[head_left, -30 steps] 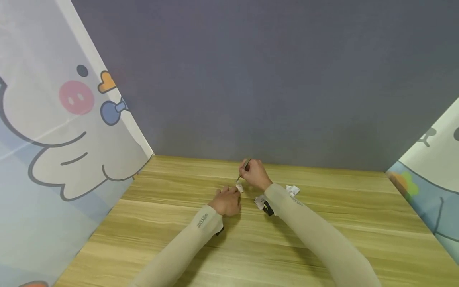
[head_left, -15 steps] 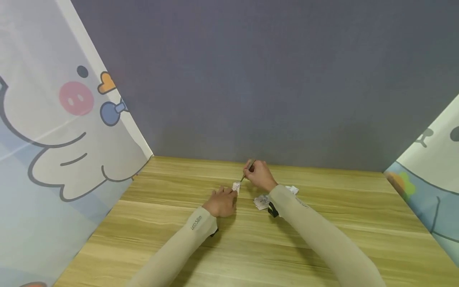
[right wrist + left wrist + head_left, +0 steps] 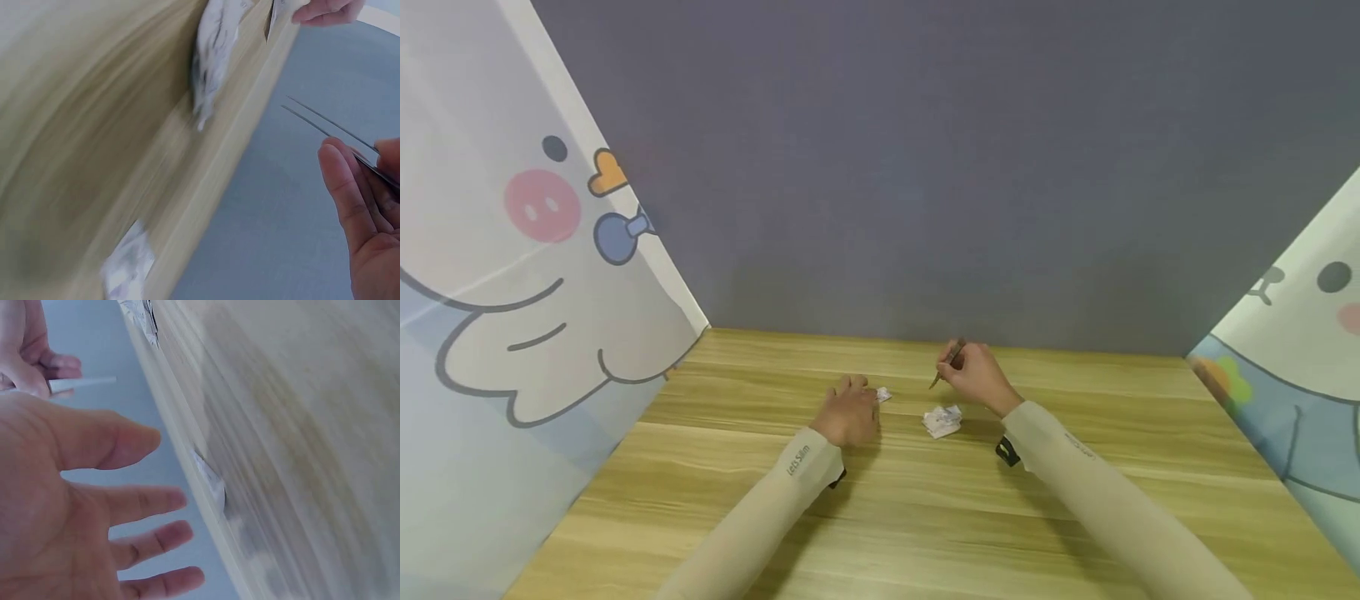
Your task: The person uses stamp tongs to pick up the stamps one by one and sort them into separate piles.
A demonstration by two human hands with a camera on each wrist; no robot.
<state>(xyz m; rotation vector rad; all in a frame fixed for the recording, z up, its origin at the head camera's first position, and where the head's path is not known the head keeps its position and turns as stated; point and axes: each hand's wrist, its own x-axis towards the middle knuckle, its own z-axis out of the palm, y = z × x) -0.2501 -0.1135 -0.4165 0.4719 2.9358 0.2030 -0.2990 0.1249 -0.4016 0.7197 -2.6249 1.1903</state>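
Note:
My right hand pinches a pair of slim metal tweezers, held over the far part of the table. In the right wrist view the tweezers' two tips stand apart with nothing between them. My left hand hovers with fingers spread, its fingertips beside a small white paper piece. That palm shows bare in the left wrist view, and the same paper piece lies beyond the fingertips. Between the hands lies a small pile of crumpled, printed white paper. Another paper piece shows low in the right wrist view.
The wood-grain table ends at a grey back wall. Cartoon-printed panels rise along the left and right sides. A black wrist strap hangs under the right sleeve.
My right hand has drawn the tweezers right, away from the small paper piece, and uncovered the pile. Its arm now hides the paper further right. The head view has shifted slightly.

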